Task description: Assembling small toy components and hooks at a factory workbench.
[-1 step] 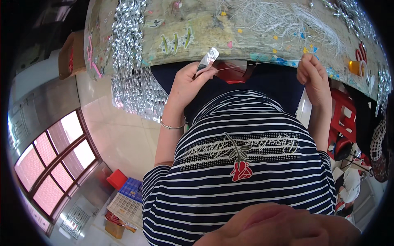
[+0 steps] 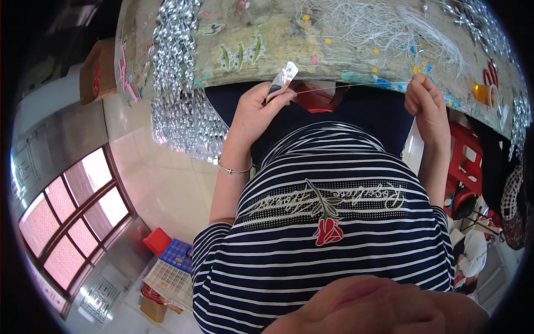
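Just off the near edge of the worktable (image 2: 289, 44), my left hand (image 2: 253, 114) is closed on a small shiny silver foil piece (image 2: 285, 77), pinched between thumb and fingers. From its fingertips a thin white thread (image 2: 350, 87) runs taut to the right. My right hand (image 2: 425, 106) pinches the thread's other end, its fingers curled together. Both hands are above my lap, clear of the tabletop. Whether the thread is fastened to the foil is hidden by the left fingers.
Twisted silver foil strips (image 2: 175, 47) lie at the left and hang over the edge. Loose white threads (image 2: 384, 28) and green pod-shaped cutouts (image 2: 240, 54) rest farther back. At right are red-handled scissors (image 2: 490, 72), an amber tape roll (image 2: 484, 95) and a red stool (image 2: 466, 150).
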Demonstrator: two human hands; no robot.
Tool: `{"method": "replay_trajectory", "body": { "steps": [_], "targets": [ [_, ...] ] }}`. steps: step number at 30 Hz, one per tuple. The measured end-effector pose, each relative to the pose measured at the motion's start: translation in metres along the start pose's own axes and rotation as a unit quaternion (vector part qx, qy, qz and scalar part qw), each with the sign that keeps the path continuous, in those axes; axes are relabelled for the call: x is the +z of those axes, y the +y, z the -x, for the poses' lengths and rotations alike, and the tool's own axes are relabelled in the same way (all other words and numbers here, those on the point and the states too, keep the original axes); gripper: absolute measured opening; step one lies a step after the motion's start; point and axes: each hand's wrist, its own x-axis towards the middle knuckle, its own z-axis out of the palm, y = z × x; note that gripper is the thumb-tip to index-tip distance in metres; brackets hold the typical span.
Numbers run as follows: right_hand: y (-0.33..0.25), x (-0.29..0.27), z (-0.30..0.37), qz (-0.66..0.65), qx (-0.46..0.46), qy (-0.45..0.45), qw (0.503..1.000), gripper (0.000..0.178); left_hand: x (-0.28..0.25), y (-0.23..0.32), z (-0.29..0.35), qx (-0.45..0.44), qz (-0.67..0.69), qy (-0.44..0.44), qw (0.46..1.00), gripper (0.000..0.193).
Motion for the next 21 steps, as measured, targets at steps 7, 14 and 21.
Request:
{"method": "replay_trajectory", "body": {
  "steps": [7, 14, 21],
  "targets": [
    [0.015, 0.007, -0.003, 0.434, -0.173, 0.059, 0.882, 0.017, 0.016, -0.003, -0.008, -0.003, -0.038, -0.009, 0.999, 0.018],
    [0.014, 0.089, -0.007, 0.24, -0.026, -0.176, 0.954, 0.033, 0.031, 0.008, -0.011, 0.032, -0.057, -0.047, 0.997, 0.016],
    [0.033, 0.095, -0.016, 0.332, -0.06, -0.232, 0.912, 0.014, 0.019, -0.003, -0.007, -0.033, -0.054, -0.074, 0.995, 0.015]
  ]
}}
